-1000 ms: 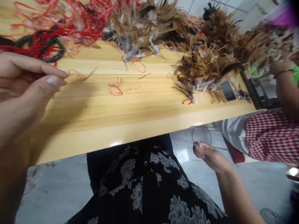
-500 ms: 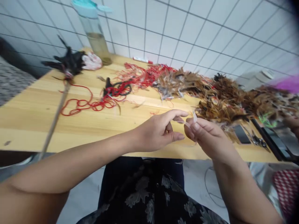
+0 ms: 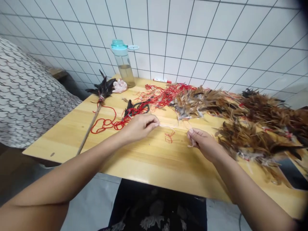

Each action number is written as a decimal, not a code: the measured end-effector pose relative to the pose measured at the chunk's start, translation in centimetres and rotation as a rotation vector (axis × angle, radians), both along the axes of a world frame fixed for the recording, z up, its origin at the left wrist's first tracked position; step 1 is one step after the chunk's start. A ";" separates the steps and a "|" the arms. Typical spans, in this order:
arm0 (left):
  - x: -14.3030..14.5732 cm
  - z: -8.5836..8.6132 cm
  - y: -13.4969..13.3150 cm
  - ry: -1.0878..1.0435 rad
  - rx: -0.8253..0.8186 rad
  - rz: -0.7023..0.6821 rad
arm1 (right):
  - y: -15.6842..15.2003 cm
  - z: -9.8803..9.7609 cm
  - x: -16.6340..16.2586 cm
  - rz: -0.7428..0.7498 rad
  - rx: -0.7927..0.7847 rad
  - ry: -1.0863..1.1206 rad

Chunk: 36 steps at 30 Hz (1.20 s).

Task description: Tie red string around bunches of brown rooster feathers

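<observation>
Both my hands are over a light wooden table (image 3: pixel 72 134). My left hand (image 3: pixel 141 126) is closed in a pinch, and my right hand (image 3: pixel 202 143) is closed in a pinch too. A thin pale strand (image 3: pixel 173 127) stretches between them, just above the tabletop. A small scrap of red thread (image 3: pixel 169 137) lies on the table between my hands. A heap of brown feathers (image 3: pixel 240 128) lies right of my right hand. Tangled red thread (image 3: pixel 166 93) lies beyond my left hand.
A stick with dark feathers at its tip (image 3: pixel 96 106) lies at the left, beside a loop of red cord (image 3: pixel 106 122). A clear bottle with a teal lid (image 3: pixel 125 64) stands against the tiled wall. A red marker (image 3: pixel 162 80) lies near it. A patterned cloth (image 3: pixel 26 99) is left of the table.
The view has lifted from my lap to the table and wall. My hands met in front of me, then drew apart with the strand stretched between them.
</observation>
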<state>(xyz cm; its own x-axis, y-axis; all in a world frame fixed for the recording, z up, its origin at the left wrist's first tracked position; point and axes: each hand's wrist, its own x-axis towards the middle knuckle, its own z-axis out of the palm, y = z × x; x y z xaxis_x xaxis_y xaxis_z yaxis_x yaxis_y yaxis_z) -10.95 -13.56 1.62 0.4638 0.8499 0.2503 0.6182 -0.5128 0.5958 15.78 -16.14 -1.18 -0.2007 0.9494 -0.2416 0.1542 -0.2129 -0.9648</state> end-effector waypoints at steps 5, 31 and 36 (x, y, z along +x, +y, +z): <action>-1.1 -0.6 2.7 -0.001 0.014 0.125 | 2.4 -0.7 -1.5 -0.017 0.045 -0.033; -1.5 -6.0 5.2 -0.302 -0.270 0.224 | 7.5 -6.1 -13.2 -0.175 0.528 -0.076; -1.6 -6.2 6.3 -0.307 -0.184 0.331 | 7.3 -5.3 -12.7 -0.140 0.746 -0.270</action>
